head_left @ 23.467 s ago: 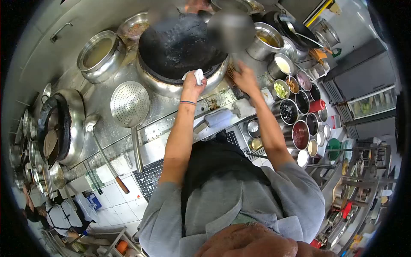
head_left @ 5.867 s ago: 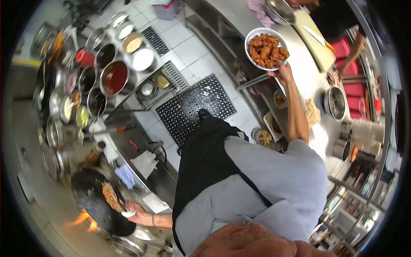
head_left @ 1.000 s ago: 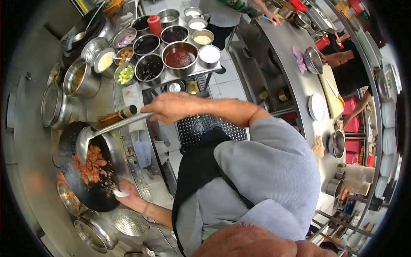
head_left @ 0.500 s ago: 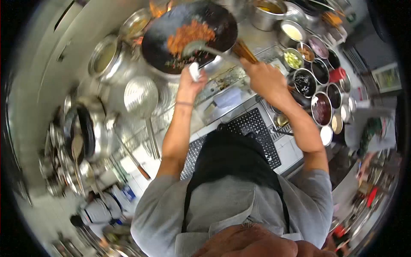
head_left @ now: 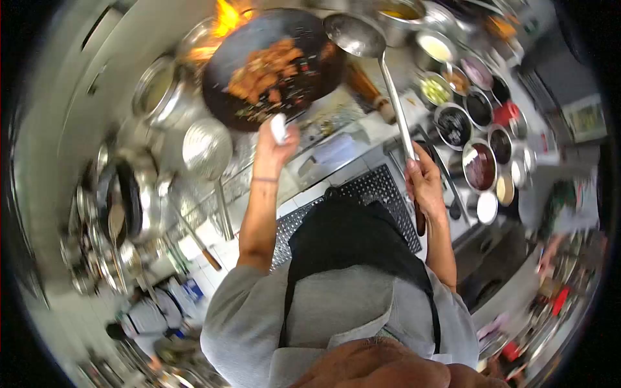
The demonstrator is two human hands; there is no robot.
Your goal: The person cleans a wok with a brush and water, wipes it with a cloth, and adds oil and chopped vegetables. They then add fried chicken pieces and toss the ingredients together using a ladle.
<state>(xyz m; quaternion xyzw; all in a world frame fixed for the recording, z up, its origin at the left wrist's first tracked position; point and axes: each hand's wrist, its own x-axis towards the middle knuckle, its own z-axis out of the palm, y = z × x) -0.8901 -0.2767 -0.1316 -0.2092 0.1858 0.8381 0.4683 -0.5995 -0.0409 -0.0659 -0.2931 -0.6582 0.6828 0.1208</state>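
Observation:
My left hand (head_left: 275,143) grips the rim of a black wok (head_left: 272,64) through a white cloth (head_left: 279,127) and holds the wok tilted above the burner. Orange-brown fried pieces with bits of vegetable (head_left: 264,68) lie in the wok. Flames (head_left: 223,16) rise behind its far edge. My right hand (head_left: 424,181) is closed on the long handle of a steel ladle (head_left: 352,35). The ladle's bowl is lifted out, beside the wok's right rim.
A perforated skimmer (head_left: 207,149) and a steel pot (head_left: 155,94) sit left of the wok. Several bowls of sauces and chopped ingredients (head_left: 479,142) line the right side, with a red bottle (head_left: 506,113). A second wok (head_left: 123,197) stands far left. A rubber mat (head_left: 369,194) covers the floor.
The ladle has come out of the wok and my right hand has drawn back toward my body. The wok is lifted and tilted, and the flames behind it have grown.

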